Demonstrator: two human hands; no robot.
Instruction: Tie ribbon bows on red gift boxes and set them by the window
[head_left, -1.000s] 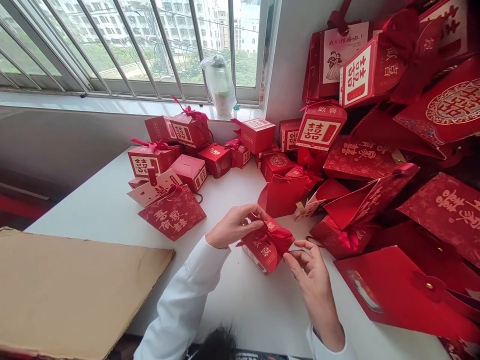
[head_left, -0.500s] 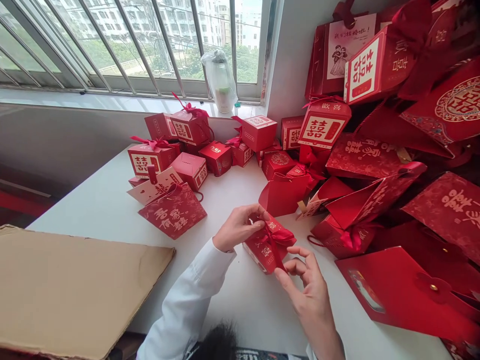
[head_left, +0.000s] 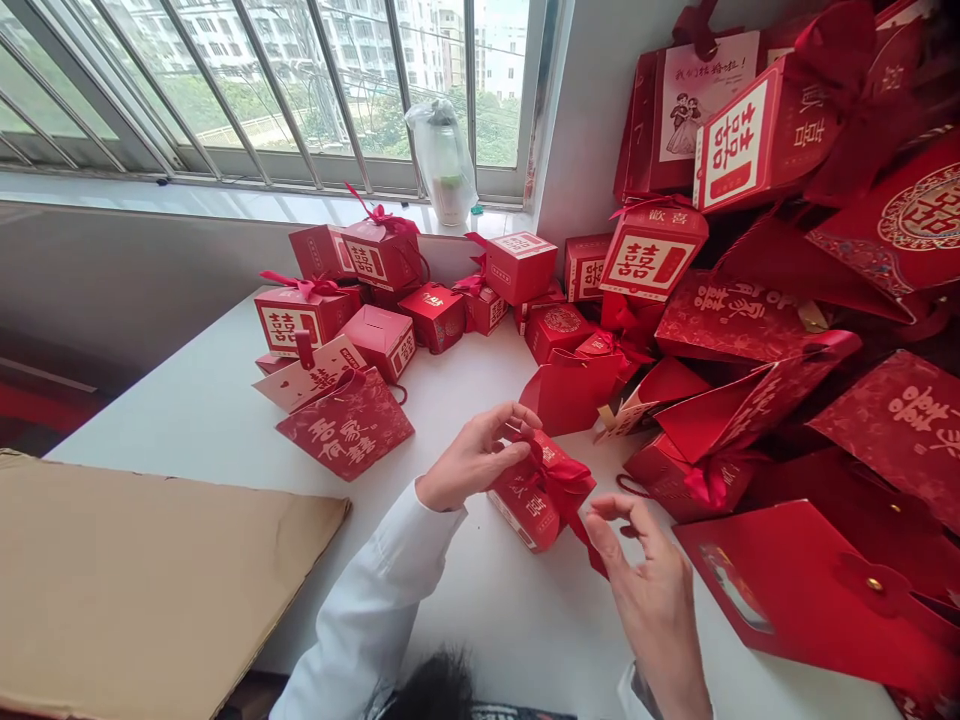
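Sitting just right of centre in the lower half of the frame, the small red box point(head_left: 527, 508) shows me pale characters on its top, a rounded flap edge and a whitish printed strip along its lower-left side. A satin red ribbon point(head_left: 568, 480) is tied across it in a bow, one tail slanting down to the right, off the box.

On my left hand point(head_left: 484, 455), thumb and fingers are curled close at the box's upper-left corner, against the ribbon; I can't tell whether they pinch it. My right hand point(head_left: 649, 575) has thumb and forefinger nearly meeting beside the tail, the other fingers loosely bent; I can't tell if the tail is gripped.

For room, I have bare white table point(head_left: 480, 375) above the left hand and between the forearms at bottom centre. Rightward it's tight: a large red envelope bag point(head_left: 795, 590) lies near the right hand, and the heap fills the right side. A red bag point(head_left: 564, 393) stands just beyond the box. At lower left, a cardboard sheet point(head_left: 150, 580) ends well short of it.
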